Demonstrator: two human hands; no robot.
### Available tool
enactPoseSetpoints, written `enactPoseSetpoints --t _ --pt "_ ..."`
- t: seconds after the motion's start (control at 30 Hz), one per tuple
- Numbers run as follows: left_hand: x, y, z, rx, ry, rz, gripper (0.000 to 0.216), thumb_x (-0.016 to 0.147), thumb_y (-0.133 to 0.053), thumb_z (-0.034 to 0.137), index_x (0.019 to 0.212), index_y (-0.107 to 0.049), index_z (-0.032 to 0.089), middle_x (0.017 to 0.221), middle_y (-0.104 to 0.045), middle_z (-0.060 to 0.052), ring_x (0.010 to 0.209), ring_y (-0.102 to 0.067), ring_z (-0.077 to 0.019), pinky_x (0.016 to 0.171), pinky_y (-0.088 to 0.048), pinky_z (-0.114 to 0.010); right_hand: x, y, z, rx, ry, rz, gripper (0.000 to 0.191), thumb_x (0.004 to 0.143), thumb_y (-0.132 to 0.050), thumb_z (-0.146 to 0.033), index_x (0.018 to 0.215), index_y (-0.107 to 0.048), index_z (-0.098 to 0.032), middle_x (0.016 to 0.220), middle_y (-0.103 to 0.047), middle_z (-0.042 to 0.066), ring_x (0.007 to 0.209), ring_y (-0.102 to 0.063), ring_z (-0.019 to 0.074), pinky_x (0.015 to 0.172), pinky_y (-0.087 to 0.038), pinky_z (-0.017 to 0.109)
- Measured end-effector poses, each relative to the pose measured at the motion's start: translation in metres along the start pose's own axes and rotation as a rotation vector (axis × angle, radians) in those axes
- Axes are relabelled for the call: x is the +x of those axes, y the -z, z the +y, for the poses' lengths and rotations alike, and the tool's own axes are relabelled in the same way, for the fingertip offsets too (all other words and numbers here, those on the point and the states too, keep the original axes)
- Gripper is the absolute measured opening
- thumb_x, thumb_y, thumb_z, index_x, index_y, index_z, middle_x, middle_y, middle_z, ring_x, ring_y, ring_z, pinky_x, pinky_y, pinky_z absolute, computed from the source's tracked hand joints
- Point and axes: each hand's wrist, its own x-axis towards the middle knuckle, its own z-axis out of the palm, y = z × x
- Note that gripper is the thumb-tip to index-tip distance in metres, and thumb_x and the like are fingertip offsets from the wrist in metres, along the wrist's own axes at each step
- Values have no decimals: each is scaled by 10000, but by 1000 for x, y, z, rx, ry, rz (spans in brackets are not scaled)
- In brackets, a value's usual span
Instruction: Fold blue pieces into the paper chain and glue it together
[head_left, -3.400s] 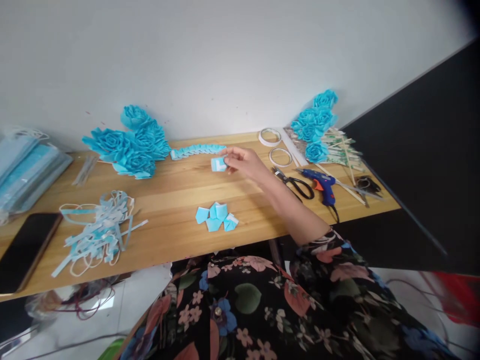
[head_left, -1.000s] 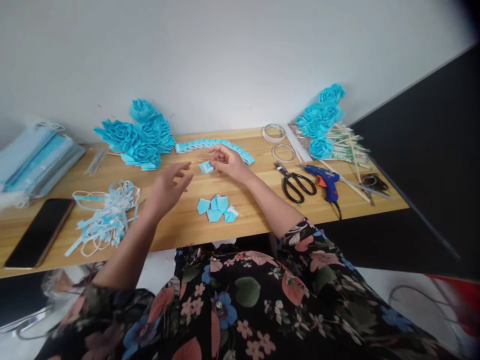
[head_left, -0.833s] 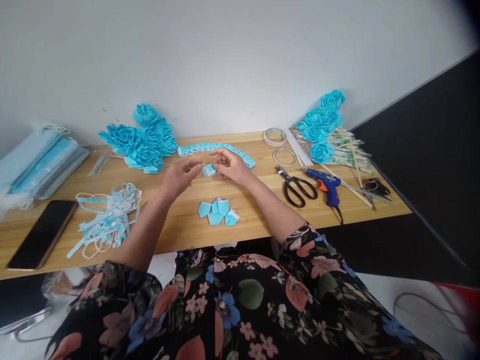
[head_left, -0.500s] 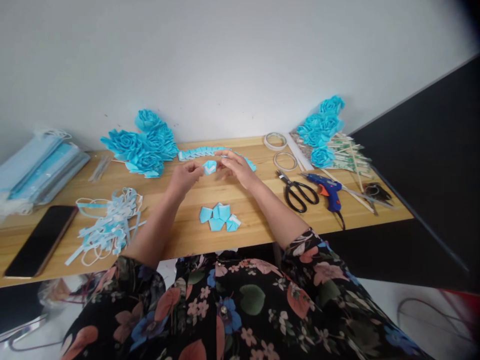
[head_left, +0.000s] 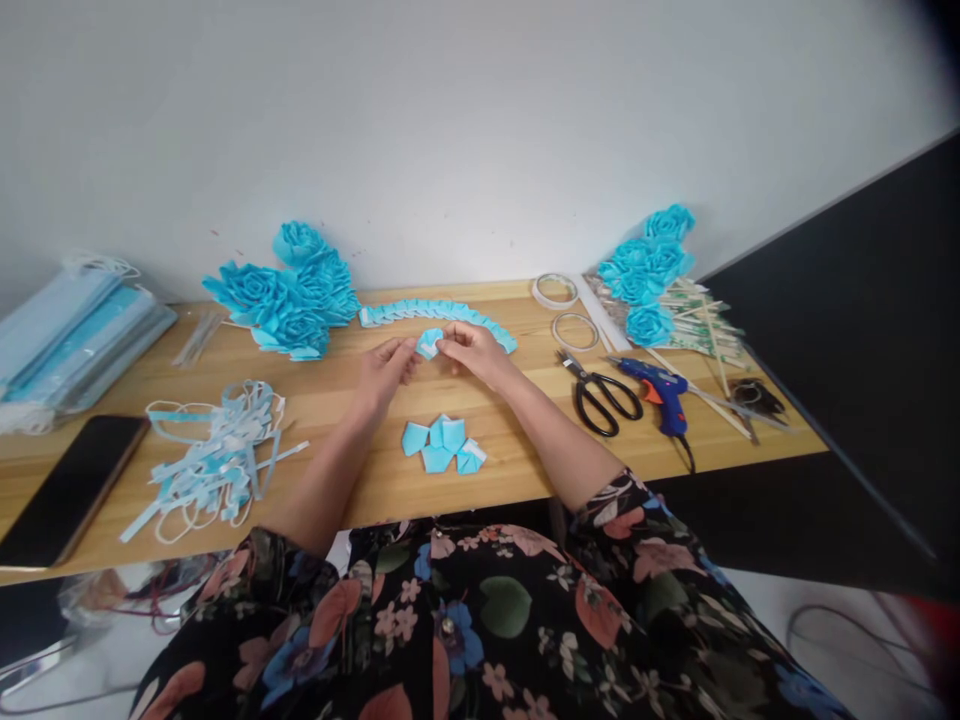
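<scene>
A small folded blue-and-white petal piece (head_left: 429, 343) is pinched between both hands above the table. My left hand (head_left: 388, 368) grips its left edge with thumb and fingertips. On the opposite edge, my right hand (head_left: 474, 350) closes its thumb and fingers. Below the hands lies a small cluster of folded blue petals (head_left: 439, 447) on the wood. Behind them a curved row of overlapping blue folded pieces (head_left: 420, 309) stretches across the table, its right part partly covered by my right hand.
Blue flowers (head_left: 289, 295) stand back left, more flowers (head_left: 649, 265) back right. Packed masks (head_left: 82, 330), a phone (head_left: 71, 490) and cut strips (head_left: 217, 460) lie left. Tape rolls (head_left: 555, 291), scissors (head_left: 600, 390), a blue glue gun (head_left: 656, 390) and sticks (head_left: 709, 320) lie right.
My right hand has come in from above the piece and now pinches its right edge. The piece has shifted slightly to the right, and more of the curved row shows.
</scene>
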Motion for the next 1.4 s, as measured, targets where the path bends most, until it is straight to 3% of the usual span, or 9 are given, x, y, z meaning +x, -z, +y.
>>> enactPoseSetpoints --t 0.2,0.37,0.5,0.6,0.73,0.83,1.4 --pt "-7 -3 8 39 -13 -95 346 655 -761 478 768 -661 167 574 -549 30 498 -445 -81 476 -363 -211 -1 -3 4 4 17 -6 255 803 -661 -441 797 -590 -196 664 -531 -44 573 -507 100 505 -495 227" --pt "-6 -2 4 49 -5 -85 292 654 -732 432 694 -623 165 548 -532 36 483 -421 -75 471 -331 -216 0 -4 4 -5 -6 -10 265 822 -628 -464 801 -597 -202 679 -538 -37 579 -507 109 508 -485 239" --pt "-3 -2 2 28 17 -33 278 648 -722 411 652 -586 168 532 -530 37 471 -424 -71 469 -323 -211 -3 -6 -4 -123 96 158 239 866 -565 -407 960 -642 -202 767 -616 -9 658 -554 133 573 -468 256" --pt "-3 -2 2 9 4 2 285 647 -712 412 631 -562 171 525 -528 40 460 -407 -63 465 -308 -209 -9 -9 -12 -346 246 267 180 882 -568 -347 917 -660 -196 815 -657 17 718 -575 144 672 -462 274" --pt "-5 -1 4 9 -10 -2 289 650 -708 417 636 -559 170 509 -505 48 465 -400 -65 472 -300 -210 -12 -13 -14 -590 396 201 153 910 -553 -264 886 -691 -202 837 -685 43 811 -604 173 790 -455 302" --pt "-6 -1 5 13 -12 -11 283 654 -703 420 652 -570 170 516 -506 47 474 -403 -69 479 -306 -213 -10 -13 -8 -683 411 170 165 922 -551 -233 947 -712 -209 879 -702 60 881 -616 192 835 -453 314" --pt "-5 1 -1 78 -95 -42 269 698 -697 430 696 -639 167 567 -506 43 523 -386 -77 511 -295 -228 -9 -13 -3 -756 388 144 134 909 -582 -210 894 -715 -209 849 -692 51 845 -606 181 779 -433 293"
